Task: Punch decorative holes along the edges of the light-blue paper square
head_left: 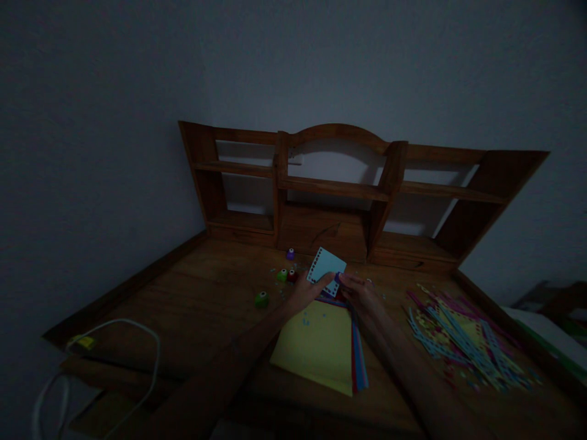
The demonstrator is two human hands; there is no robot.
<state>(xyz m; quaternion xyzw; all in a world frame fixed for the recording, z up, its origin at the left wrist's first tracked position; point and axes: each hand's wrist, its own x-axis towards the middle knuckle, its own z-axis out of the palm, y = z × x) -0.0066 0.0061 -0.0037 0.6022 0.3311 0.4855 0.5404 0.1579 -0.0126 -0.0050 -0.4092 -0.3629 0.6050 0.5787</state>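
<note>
In the head view the light is dim, and a pale blue card (331, 264) is held up over the desk (206, 287); take it as the clock's centre. Small holes run along its left and lower edges. The left hand (308, 290) pinches the card near its lower edge, thumb lying across the front. The right hand (362, 289), at about four o'clock, has its thumb and fingers closed around a small purple punch (338, 277), which sits against the card's right-hand side; exactly how the card enters it is too small to tell.

At six o'clock, below the hands, lies a yellow sheet (316, 345) with a few blue scraps (306, 321) on it, and blue sheets (359, 360) show from under its right edge. A green punch (281, 275) and a red punch (292, 276) stand side by side at nine o'clock, with a second purple one (290, 254) near ten and another green one (261, 299) just past eight. Between three and four o'clock is a loose heap of coloured paper strips (468, 339), mostly blue, pink and yellow. A wooden shelf unit (337, 186) spans twelve o'clock at the desk's back, and a white cable (156, 357) loops near eight.
</note>
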